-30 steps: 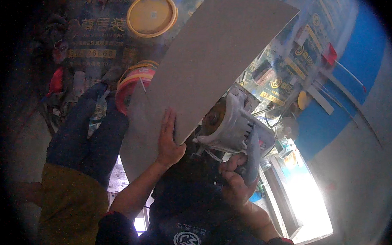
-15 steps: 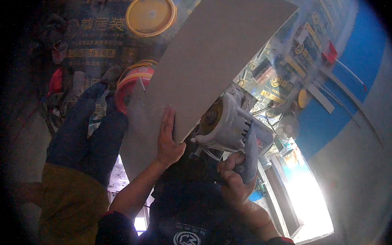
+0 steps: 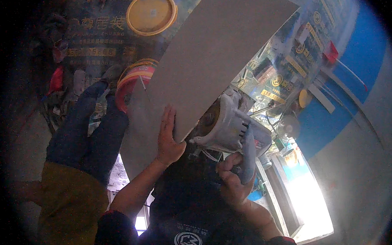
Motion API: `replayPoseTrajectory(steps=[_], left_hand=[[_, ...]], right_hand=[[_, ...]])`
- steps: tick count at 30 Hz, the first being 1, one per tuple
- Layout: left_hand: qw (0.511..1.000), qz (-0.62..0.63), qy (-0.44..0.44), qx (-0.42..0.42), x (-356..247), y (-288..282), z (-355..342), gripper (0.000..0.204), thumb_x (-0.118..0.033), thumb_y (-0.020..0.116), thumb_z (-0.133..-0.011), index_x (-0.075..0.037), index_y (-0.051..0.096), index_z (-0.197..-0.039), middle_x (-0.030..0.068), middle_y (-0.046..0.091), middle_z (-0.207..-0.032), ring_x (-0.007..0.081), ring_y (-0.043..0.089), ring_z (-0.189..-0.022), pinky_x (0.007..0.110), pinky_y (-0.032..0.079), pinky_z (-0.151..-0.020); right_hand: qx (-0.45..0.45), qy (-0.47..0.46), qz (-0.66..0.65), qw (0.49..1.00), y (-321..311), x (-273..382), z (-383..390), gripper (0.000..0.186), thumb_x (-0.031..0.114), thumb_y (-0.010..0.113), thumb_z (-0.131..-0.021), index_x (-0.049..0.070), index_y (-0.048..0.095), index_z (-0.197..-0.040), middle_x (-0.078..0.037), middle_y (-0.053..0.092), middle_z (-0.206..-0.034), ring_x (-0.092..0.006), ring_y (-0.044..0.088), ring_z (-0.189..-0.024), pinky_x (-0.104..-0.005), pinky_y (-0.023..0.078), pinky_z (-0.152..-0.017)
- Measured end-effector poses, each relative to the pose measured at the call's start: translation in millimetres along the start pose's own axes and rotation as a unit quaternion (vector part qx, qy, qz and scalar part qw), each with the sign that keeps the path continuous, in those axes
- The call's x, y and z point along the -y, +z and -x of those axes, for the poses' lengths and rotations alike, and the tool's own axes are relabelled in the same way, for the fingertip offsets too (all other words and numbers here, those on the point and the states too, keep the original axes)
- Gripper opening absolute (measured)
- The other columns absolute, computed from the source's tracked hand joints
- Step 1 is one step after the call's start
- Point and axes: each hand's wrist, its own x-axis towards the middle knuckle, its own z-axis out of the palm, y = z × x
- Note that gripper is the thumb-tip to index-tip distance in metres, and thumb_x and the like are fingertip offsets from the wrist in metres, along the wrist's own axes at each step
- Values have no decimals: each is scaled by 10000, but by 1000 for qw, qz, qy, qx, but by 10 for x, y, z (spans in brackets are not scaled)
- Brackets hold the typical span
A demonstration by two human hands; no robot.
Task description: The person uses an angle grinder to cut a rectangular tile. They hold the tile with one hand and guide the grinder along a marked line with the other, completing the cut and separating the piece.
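A long grey slab [image 3: 216, 49] slants from the upper right down to the left, in front of my body. Flat on its lower part lies my left hand [image 3: 170, 141], fingers stretched forward and thumb spread out to the slab's right edge. My right hand [image 3: 235, 173] is wrapped round the rear handle of a dusty grey handheld power saw [image 3: 230, 123]. The saw sits right against the slab's right edge, with its round dark part turned toward the slab. Where a blade meets the slab is hidden.
Another person in dark trousers [image 3: 83, 131] stands close on my left. A red bucket [image 3: 134, 83] is partly behind the slab, with a yellow round lid [image 3: 151, 13] beyond it. Printed sheeting [image 3: 99, 37] covers the floor. Strips [image 3: 322, 99] and cords lie at right.
The saw in my right hand has shifted slightly left and toward me along the slab's edge. My left hand and the slab look unmoved.
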Motion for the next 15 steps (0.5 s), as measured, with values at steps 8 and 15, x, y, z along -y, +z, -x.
replayPoseTrajectory(steps=[8, 15], left_hand=[[1000, -1, -5, -5, -61, -7, -21, 955, 64, 606, -624, -25, 251, -1507, 214, 252, -1562, 366, 220, -1462, 424, 216, -1185], [1000, -15, 1, 1, 35, 14, 11, 971, 49, 611, -615, -20, 242, -1510, 215, 249, -1566, 363, 215, -1464, 418, 203, -1190]], right_hand=[[19, 1, -3, 1000, -105, -129, 28, 725, 47, 587, -700, -42, 367, -1385, -31, 523, -847, -151, 557, -717, -302, 491, -656], [-35, -1, -25, 999, 0, -114, 71, 706, 62, 604, -688, -54, 408, -1357, -40, 540, -828, -155, 574, -714, -300, 492, -653]])
